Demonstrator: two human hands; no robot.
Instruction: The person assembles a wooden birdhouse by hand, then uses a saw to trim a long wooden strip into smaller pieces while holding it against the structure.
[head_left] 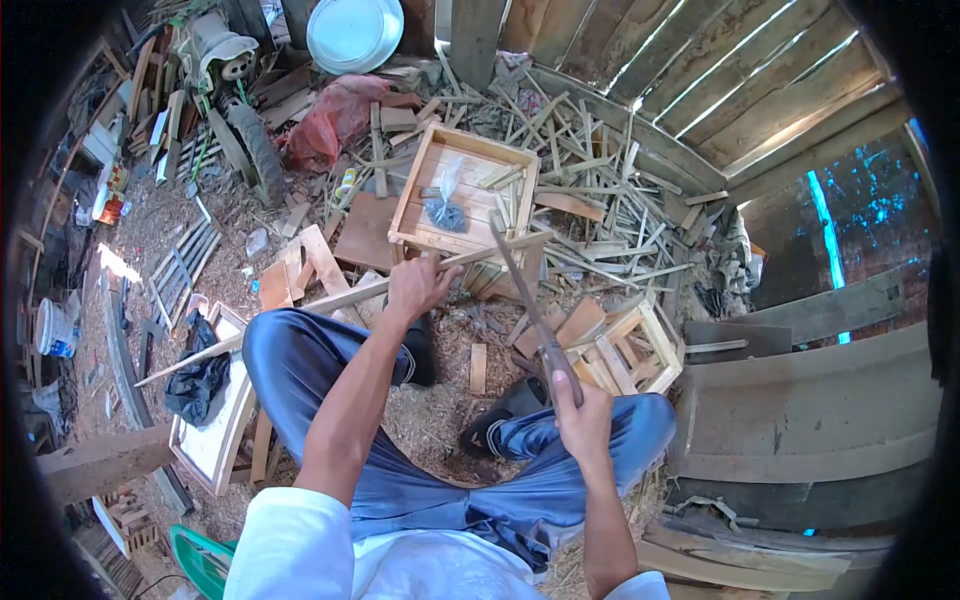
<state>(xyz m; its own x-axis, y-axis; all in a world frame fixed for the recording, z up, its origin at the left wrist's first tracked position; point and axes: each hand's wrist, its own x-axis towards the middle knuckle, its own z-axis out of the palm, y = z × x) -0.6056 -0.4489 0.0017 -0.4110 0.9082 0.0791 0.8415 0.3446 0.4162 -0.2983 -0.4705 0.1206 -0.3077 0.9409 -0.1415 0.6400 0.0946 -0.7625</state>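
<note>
My left hand (415, 288) is closed around a long thin wooden strip (350, 295), which slants from beyond my left knee up to the right. In my right hand (583, 412) is the handle of a machete (527, 290), its long dark blade pointing up and away from me. Near the strip's right end, the blade overlaps the wood. Just beyond my left hand stands a shallow wooden box (402, 212). A clear bag of small dark pieces (446, 213) and several short wood sticks (510, 195) lie inside it.
Cut sticks (620, 200) are heaped at the back right. A small wooden crate (672, 365) stands beside my right knee. Left of my legs, a black plastic bag (200, 388) lies on a white-bottomed wooden frame (225, 455). A plank wall (680, 60) closes the far side.
</note>
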